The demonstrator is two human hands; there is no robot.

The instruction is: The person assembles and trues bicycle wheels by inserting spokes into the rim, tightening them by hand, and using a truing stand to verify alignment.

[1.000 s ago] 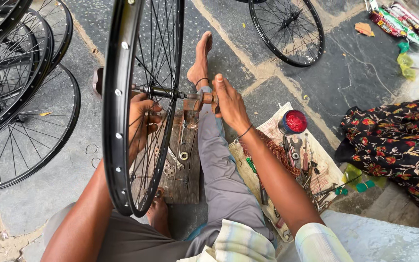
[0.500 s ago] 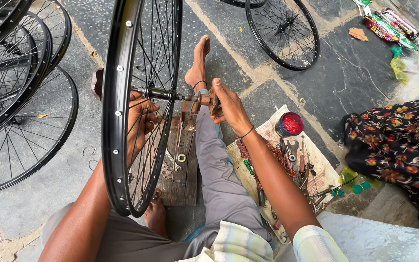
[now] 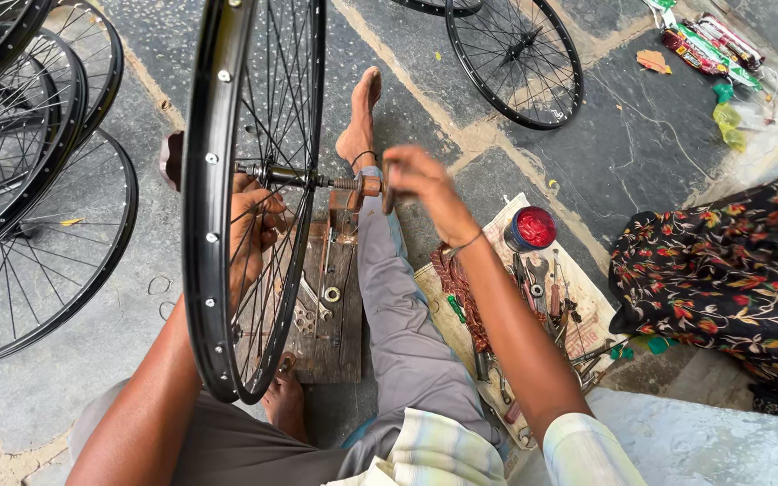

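Change since earlier frame: right hand (image 3: 425, 180) had lifted slightly off the axle end and blurred with motion, while the wheel had stayed upright in the same spot.
Stacked wheels: several black spoked wheels (image 3: 20, 180) lay overlapping on the stone floor (image 3: 614, 171) at far left, apart from the work.
Left hand: left hand (image 3: 249, 229) reached through the spokes, fingers curled around the hub side of the axle; the spokes hid the exact grip.
Held wheel: black wheel (image 3: 227, 198) stood upright over the person's lap, its axle (image 3: 317, 178) pointing right above the wooden block (image 3: 326, 306).
Right hand: fingers pinched together at the threaded axle tip, on what seemed a small nut; blur made the grip hard to judge.
Tools: red tin (image 3: 530, 228) and loose tools (image 3: 542, 288) lay on a cloth just beside the right forearm.
Risk, wheel: a loosened left grip could have let the rim tip onto the bare foot (image 3: 359, 121).
Risk, nut: a slipping pinch could have dropped the small part among the tools or cross-threaded it.
Risk, fingers: any spin could have caught the left fingers in the spokes.
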